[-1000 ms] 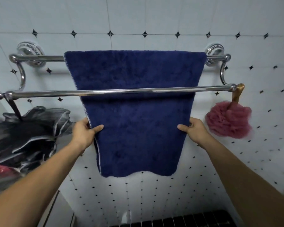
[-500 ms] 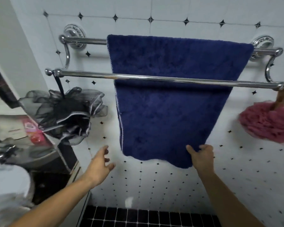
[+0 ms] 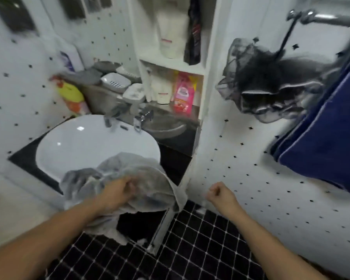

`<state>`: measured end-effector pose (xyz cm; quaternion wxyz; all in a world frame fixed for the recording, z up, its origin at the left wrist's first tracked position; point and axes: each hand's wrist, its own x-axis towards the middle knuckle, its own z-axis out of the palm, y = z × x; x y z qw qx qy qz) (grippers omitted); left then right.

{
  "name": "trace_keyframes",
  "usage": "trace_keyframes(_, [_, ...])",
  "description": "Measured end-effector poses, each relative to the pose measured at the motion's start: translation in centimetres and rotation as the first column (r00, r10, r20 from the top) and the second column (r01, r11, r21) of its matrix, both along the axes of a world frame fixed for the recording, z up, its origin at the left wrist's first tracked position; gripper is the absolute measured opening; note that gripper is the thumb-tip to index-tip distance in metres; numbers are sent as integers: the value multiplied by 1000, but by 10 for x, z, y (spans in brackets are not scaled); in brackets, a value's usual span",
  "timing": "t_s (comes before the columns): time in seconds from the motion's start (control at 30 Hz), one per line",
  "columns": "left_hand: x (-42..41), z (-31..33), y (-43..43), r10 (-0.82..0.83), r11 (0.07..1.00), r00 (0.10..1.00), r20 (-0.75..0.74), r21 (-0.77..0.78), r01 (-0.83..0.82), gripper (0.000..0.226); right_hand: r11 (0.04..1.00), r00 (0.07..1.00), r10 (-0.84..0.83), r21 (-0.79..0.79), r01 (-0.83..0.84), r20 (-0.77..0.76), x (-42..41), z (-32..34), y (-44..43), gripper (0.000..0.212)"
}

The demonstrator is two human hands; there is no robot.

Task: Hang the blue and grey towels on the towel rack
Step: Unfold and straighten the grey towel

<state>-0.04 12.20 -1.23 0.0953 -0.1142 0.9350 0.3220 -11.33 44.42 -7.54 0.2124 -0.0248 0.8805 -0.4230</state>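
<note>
The left hand [image 3: 117, 190] has its grip bunched on the grey towel [image 3: 129, 178], which drapes over the sink's [image 3: 93, 144] front rim. The right hand [image 3: 220, 196] hangs loosely fisted and empty over open floor. The blue towel [image 3: 327, 142] hangs on the towel rack [image 3: 321, 18], both cut off by the right edge; motion blur softens details.

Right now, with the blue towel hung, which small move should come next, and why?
Probably bring the right hand, which holds nothing, over to the grey towel bunched in the left hand, to spread it. The front rail looks free.
</note>
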Motion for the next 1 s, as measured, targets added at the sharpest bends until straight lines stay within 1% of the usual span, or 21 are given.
trace_keyframes(0.03, [8, -2, -26, 21, 1000, 1000, 4, -11, -21, 28, 999, 999, 45, -3, -45, -3, 5, -6, -31, 20])
trace_keyframes(0.1, [19, -7, -72, 65, 997, 997, 49, -30, -64, 34, 994, 994, 108, 28, -107, -36, 12, -16, -89, 21])
trace_keyframes(0.17, [27, -9, -105, 91, 994, 989, 118, -72, -83, 36, 979, 983, 162, 136, -150, -82, 15, -27, -134, 24])
trace_keyframes(0.27, [36, -17, -144, 117, 993, 982, 151, -47, -111, 34, 932, 973, 197, 331, -148, -120, 7, -38, -181, 54])
trace_keyframes(0.33, [42, -24, -167, 96, 994, 983, 159, -68, -86, 28, 898, 983, 160, 426, -109, -85, -6, -46, -199, 63])
trace_keyframes(0.37, [45, -28, -177, 81, 994, 983, 163, -82, -68, 23, 876, 989, 142, 471, -108, -39, -12, -51, -204, 60])
trace_keyframes(0.4, [46, -34, -185, 81, 994, 982, 171, -85, -67, 17, 859, 992, 124, 500, -114, 12, -18, -55, -206, 51])
trace_keyframes(0.43, [47, -38, -191, 83, 994, 981, 177, -84, -69, 14, 853, 992, 114, 507, -124, 51, -23, -58, -206, 37])
trace_keyframes(0.47, [47, -43, -195, 82, 994, 980, 183, -89, -66, 12, 863, 992, 109, 489, -128, 67, -26, -57, -204, 24])
trace_keyframes(0.5, [45, -48, -195, 74, 995, 979, 190, -83, -60, 13, 882, 992, 105, 454, -124, 66, -27, -55, -201, 15])
trace_keyframes(0.53, [42, -51, -194, 69, 996, 979, 193, -66, -57, 21, 910, 994, 96, 400, -111, 57, -28, -51, -198, 11])
trace_keyframes(0.57, [36, -52, -190, 70, 997, 983, 172, -46, -63, 29, 948, 996, 70, 307, -84, 55, -27, -43, -194, 9])
trace_keyframes(0.63, [16, -46, -173, 70, 996, 995, 71, -60, -65, 39, 1000, 994, -5, 26, 2, 109, -24, -18, -187, 14])
trace_keyframes(0.7, [-11, -29, -142, -7, 999, 999, -40, -38, 5, 48, 970, 986, -8, -239, 48, 165, -20, 18, -179, 17])
trace_keyframes(0.8, [-52, 8, -76, -243, 968, 948, -205, 19, 252, 68, 889, 985, 127, -453, -60, 119, -15, 77, -161, 19])
trace_keyframes(0.83, [-63, 22, -51, -291, 949, 931, -221, 56, 310, 72, 861, 983, 161, -499, -95, 91, -14, 97, -152, 20])
trace_keyframes(0.87, [-71, 34, -28, -302, 931, 927, -222, 141, 337, 72, 842, 981, 185, -524, -129, 55, -13, 115, -141, 20])
trace_keyframes(0.9, [-77, 46, -5, -292, 912, 932, -217, 231, 339, 64, 835, 980, 198, -527, -160, 16, -11, 132, -128, 19])
trace_keyframes(0.93, [-83, 57, 15, -276, 900, 936, -218, 283, 331, 50, 834, 979, 203, -520, -184, -21, -10, 147, -112, 17])
trace_keyframes(0.97, [-87, 69, 33, -255, 901, 939, -232, 294, 318, 40, 834, 977, 206, -512, -205, -56, -9, 161, -93, 16])
trace_keyframes(1.0, [-92, 80, 50, -232, 901, 940, -251, 309, 305, 35, 836, 974, 209, -501, -223, -85, -7, 172, -73, 13])
